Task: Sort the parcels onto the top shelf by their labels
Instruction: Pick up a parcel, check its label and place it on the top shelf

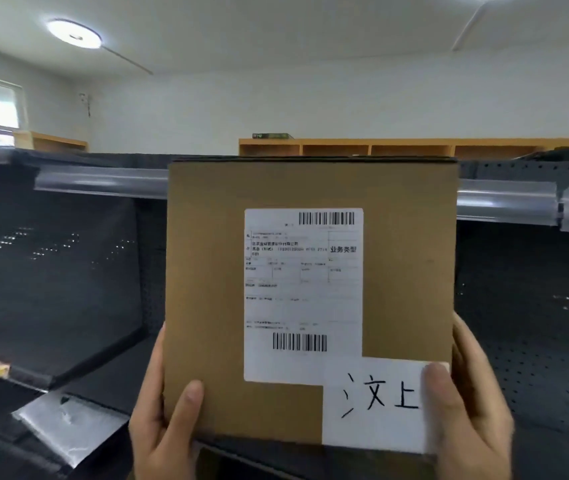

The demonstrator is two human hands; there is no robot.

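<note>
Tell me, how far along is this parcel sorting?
Nothing looks shelved yet: the visible stretch of the top shelf carries no parcels. In hand: the left hand and right hand hold a cardboard parcel up, its handwritten label facing the camera. Left: placing it; other parcels are out of view.

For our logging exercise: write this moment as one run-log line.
parcel: held upright, both hands | left hand: lower left edge | right hand: lower right edge, thumb on handwritten label | not yet shelved
</note>
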